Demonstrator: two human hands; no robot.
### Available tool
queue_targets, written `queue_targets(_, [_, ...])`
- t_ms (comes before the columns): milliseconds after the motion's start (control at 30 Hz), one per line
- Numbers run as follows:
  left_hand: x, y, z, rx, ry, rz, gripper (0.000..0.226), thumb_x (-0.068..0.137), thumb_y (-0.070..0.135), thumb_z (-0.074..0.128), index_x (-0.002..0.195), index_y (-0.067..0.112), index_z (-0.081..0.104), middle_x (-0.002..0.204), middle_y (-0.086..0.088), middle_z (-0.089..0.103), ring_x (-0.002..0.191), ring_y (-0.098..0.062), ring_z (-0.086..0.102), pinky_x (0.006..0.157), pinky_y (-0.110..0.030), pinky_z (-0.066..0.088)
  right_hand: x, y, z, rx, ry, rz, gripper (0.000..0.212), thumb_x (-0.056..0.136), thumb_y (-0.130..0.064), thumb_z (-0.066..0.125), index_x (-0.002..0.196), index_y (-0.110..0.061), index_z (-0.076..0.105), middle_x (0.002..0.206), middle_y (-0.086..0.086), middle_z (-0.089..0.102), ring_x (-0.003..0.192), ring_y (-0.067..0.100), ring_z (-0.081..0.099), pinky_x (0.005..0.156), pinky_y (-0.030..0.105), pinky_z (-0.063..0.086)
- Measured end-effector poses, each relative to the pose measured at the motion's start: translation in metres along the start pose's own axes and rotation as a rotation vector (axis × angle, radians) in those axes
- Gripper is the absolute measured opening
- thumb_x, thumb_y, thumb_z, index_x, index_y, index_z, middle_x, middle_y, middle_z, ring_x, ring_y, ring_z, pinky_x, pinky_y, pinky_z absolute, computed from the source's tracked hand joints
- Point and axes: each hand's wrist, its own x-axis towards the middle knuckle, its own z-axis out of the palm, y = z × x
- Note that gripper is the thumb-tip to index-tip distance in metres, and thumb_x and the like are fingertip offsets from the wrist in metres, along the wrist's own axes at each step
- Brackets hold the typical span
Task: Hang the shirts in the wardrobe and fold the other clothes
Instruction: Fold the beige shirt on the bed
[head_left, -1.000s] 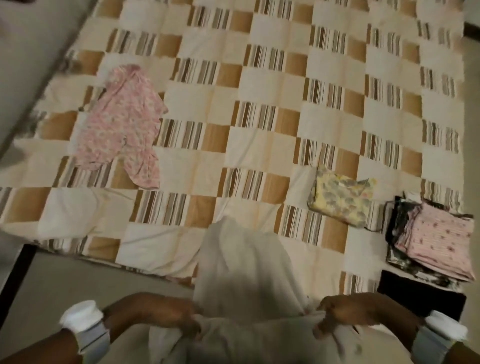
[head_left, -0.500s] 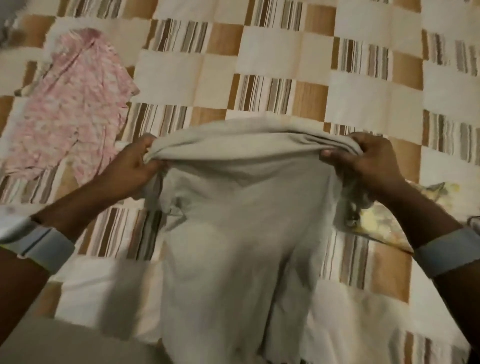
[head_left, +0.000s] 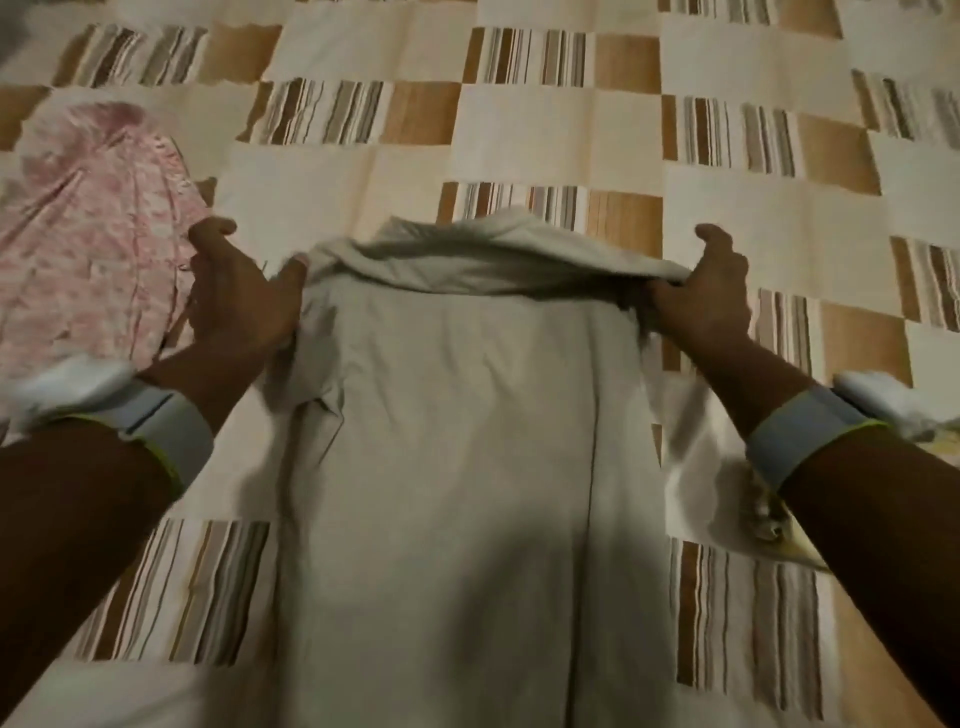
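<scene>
While spread on bedspread (head_left: 519, 135), grey garment (head_left: 441, 441) pinched by left grip (head_left: 239, 291), right grip (head_left: 701, 296).

A pale grey cotton garment (head_left: 441, 441) lies spread lengthwise, top edge bunched and lifted, beside a crumpled pink floral garment (head_left: 88, 234) at left.

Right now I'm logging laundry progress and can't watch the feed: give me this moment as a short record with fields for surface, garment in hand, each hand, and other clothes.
surface: checked patchwork bedspread, cream, tan and striped squares
garment in hand: pale grey garment, spread lengthwise on the bedspread, far edge bunched and lifted
left hand: grips the garment's far left corner
right hand: pinches the garment's far right corner
other clothes: pink floral garment lying loose beside the left hand
wrists: light blue bands on both
</scene>
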Motion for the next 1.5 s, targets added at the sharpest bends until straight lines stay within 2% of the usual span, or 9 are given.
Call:
queue_targets(200, [-0.107,-0.041,0.016,0.052,0.040,-0.003,0.063,0.088,0.028,0.077,0.137,0.002,0.047,0.137,-0.025,0.050,0.132,-0.042,0.043,0.110,-0.050,0.030,-0.093,0.041,0.016,0.149,0.040,0.006,0.069,0.095,-0.045,0.062,0.154,-0.024,0.034,0.155,0.004,0.039,0.140,0.024,0.041,0.112,0.040,0.039])
queue_targets(400, [-0.283,-0.070,0.000,0.082,-0.096,-0.282,0.095,0.070,0.028,0.093,0.145,0.003,0.041,0.131,-0.017,0.054,0.120,-0.037,0.049,0.104,-0.047,0.041,-0.254,0.071,0.024,0.148,-0.182,0.198,0.104,0.074,-0.085,0.065,0.156,-0.032,0.027,0.155,-0.001,0.040,0.131,0.016,0.049,0.104,0.045,0.050])
queue_targets(500, [-0.340,-0.067,-0.020,-0.001,-0.138,-0.457,0.090,0.076,0.027,0.089,0.143,0.027,0.030,0.107,0.011,0.060,0.083,-0.026,0.062,0.088,-0.045,0.052,-0.321,0.057,0.033,-0.064,-0.243,0.136,0.126,0.065,-0.093,0.057,0.162,-0.036,0.002,0.170,-0.005,0.009,0.151,0.020,0.024,0.118,0.045,0.029])
queue_targets(633, [-0.371,-0.082,-0.039,-0.018,-0.129,-0.632,0.064,0.087,0.046,0.078,0.135,0.027,0.040,0.113,0.004,0.058,0.097,-0.027,0.063,0.089,-0.040,0.048,-0.366,0.047,0.061,-0.398,-0.254,-0.132,0.124,0.075,-0.081,0.055,0.165,-0.019,-0.004,0.172,0.015,-0.010,0.159,0.037,-0.007,0.124,0.057,0.003])
queue_targets(800, [-0.382,-0.105,-0.051,-0.122,-0.221,-0.560,0.031,0.093,0.049,0.061,0.106,0.021,0.064,0.099,0.013,0.068,0.093,-0.015,0.066,0.086,-0.035,0.049,-0.370,0.068,0.066,-0.370,-0.270,0.018,0.097,0.083,-0.044,0.072,0.161,-0.016,0.022,0.162,0.016,0.029,0.149,0.036,0.030,0.117,0.056,0.034])
queue_targets(1000, [-0.389,-0.116,-0.078,-0.135,-0.214,-0.516,0.031,0.100,0.036,0.061,0.118,0.011,0.062,0.111,-0.004,0.069,0.101,-0.020,0.064,0.088,-0.031,0.048,-0.345,0.119,-0.019,0.054,-0.180,0.451,0.012,0.093,-0.009,0.066,0.104,-0.013,0.069,0.086,0.000,0.067,0.079,0.017,0.066,0.077,0.044,0.061])
queue_targets(1167, [-0.388,-0.133,-0.079,0.014,-0.290,-0.478,0.037,0.098,0.046,0.059,0.115,0.013,0.059,0.102,0.003,0.065,0.093,-0.023,0.063,0.083,-0.034,0.045,-0.326,0.167,-0.063,0.178,-0.350,0.744,0.011,0.095,-0.007,0.066,0.091,-0.017,0.069,0.093,0.011,0.068,0.092,0.035,0.067,0.071,0.044,0.059])
queue_targets(1367, [-0.397,-0.124,-0.075,0.264,-0.195,-0.294,0.056,0.093,0.032,0.075,0.136,0.014,0.045,0.129,-0.014,0.057,0.114,-0.034,0.059,0.097,-0.051,0.052,-0.337,0.162,-0.063,-0.375,-0.184,0.317,0.038,0.097,-0.027,0.067,0.133,-0.021,0.057,0.127,0.008,0.063,0.105,0.027,0.064,0.083,0.043,0.055])
queue_targets(1500, [-0.393,-0.090,-0.053,0.379,-0.233,0.126,0.060,0.092,0.027,0.072,0.143,0.009,0.046,0.148,-0.021,0.043,0.135,-0.038,0.043,0.109,-0.054,0.039,-0.356,0.144,-0.040,-0.210,-0.157,0.264,0.075,0.085,-0.053,0.073,0.146,-0.030,0.035,0.141,0.002,0.049,0.118,0.024,0.058,0.088,0.047,0.056])
